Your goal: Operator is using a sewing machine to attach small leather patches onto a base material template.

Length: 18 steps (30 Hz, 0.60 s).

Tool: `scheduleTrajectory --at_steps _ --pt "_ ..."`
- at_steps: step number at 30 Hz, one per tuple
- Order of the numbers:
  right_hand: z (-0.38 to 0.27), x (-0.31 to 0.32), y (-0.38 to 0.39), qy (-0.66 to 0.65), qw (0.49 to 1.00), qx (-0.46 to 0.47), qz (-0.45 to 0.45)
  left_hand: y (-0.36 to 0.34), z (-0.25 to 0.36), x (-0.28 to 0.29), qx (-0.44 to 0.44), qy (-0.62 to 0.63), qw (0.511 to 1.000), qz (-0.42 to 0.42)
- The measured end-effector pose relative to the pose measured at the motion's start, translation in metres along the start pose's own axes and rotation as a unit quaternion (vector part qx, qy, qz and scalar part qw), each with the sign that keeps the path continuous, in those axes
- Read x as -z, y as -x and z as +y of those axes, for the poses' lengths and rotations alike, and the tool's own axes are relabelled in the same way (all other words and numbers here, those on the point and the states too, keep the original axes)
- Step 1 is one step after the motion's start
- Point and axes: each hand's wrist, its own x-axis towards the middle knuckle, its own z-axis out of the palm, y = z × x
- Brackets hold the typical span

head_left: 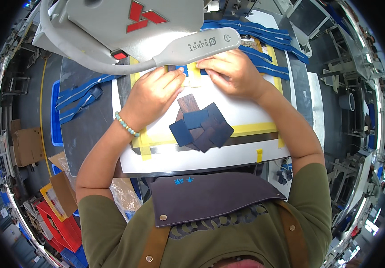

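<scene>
Under the sewing machine head point(134, 22), my left hand point(152, 94), with a beaded bracelet on its wrist, has its fingers curled with tips on a small blue piece point(184, 73). My right hand point(235, 76) is curled beside it, fingertips at a yellow tape strip point(194, 78) next to more blue material; what they grip is hidden. Between and below my hands, several overlapping square patches point(200, 120) in navy, brown and dark grey lie on the white work board point(148, 161).
Blue zipper strips point(273, 71) lie at the right back and more point(78, 98) at the left, near a blue bin point(55, 134). A grey cable with a switch housing point(199, 44) crosses above my hands. Cardboard boxes point(29, 145) and a red container point(61, 225) stand at left.
</scene>
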Motion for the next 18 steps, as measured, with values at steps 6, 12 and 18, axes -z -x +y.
scheduleTrajectory --at_steps 6,12,18 --pt "0.0 -0.008 -0.003 -0.035 0.998 0.022 -0.048 0.001 -0.001 0.004 -0.002 -0.001 1.0 0.004" --pt "-0.001 -0.005 -0.002 -0.028 0.999 -0.001 -0.036 0.019 -0.003 0.027 0.03 -0.004 1.0 0.0" --pt "-0.004 -0.011 -0.003 -0.031 0.995 0.026 -0.09 0.027 -0.006 0.025 0.081 0.052 0.995 -0.005"
